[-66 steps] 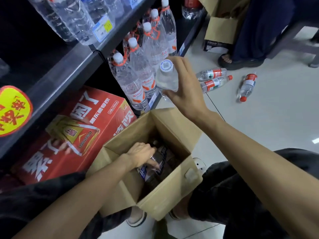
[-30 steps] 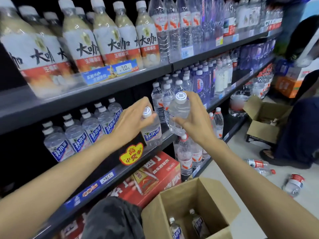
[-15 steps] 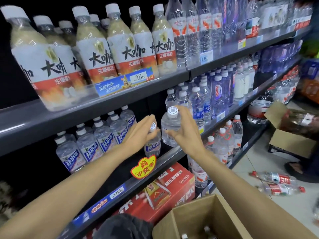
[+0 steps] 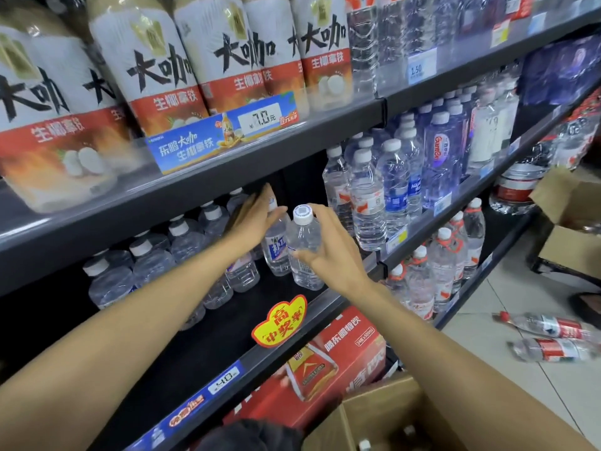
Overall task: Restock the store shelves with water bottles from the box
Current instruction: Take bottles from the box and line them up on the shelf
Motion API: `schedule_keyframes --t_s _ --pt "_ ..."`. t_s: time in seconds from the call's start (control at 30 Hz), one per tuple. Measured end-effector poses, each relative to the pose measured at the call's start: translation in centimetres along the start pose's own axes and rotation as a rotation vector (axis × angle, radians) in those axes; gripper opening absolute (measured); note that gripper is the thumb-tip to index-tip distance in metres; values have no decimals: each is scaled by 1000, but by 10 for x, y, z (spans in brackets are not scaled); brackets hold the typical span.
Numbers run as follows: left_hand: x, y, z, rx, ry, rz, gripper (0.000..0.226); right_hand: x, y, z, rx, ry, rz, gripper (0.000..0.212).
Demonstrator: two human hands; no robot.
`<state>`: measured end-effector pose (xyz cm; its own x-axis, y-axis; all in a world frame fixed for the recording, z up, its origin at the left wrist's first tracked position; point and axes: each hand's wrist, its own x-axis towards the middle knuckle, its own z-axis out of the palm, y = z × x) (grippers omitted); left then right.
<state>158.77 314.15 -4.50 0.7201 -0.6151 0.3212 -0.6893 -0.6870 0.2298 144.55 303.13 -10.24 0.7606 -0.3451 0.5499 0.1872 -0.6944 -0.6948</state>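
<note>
Water bottle [image 4: 304,247] being held in right hand [image 4: 331,255], left hand [image 4: 252,219] steadying 2nd bottle [image 4: 276,245] w/ loose fingers; setting both upright, snug beside shelf row [image 4: 182,242].

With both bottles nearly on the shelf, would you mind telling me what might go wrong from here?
1. The right hand sets its bottle close to the shelf edge; it may tip off.
2. The left hand seems to have only a loose hold on its bottle, which stands tight against the other, so a nudge might topple both.
3. Loose bottles on the floor could trip someone.
</note>
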Motion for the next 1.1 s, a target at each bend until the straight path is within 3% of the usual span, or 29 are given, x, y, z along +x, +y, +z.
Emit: schedule_keyframes --t_s 0.27,0.37,0.63,0.77,0.97,1.1 --pt "24 -8 -8 254 -64 -13 51 21 11 24 -74 17 53 70" --pt "29 -11 -13 157 -127 -32 48 32 15 31 -129 13 67 70" --pt "33 -25 -22 288 -166 -87 48 48 13 44 -223 -26 42 75" --pt "33 -25 -24 231 -184 -76 40 52 9 48 -210 -37 74 80" --pt "27 -33 -26 215 -152 11 29 49 6 49 -65 -142 112 95" --pt "13 -29 -28 73 46 180 37 35 13 44 -10 -205 145 99"
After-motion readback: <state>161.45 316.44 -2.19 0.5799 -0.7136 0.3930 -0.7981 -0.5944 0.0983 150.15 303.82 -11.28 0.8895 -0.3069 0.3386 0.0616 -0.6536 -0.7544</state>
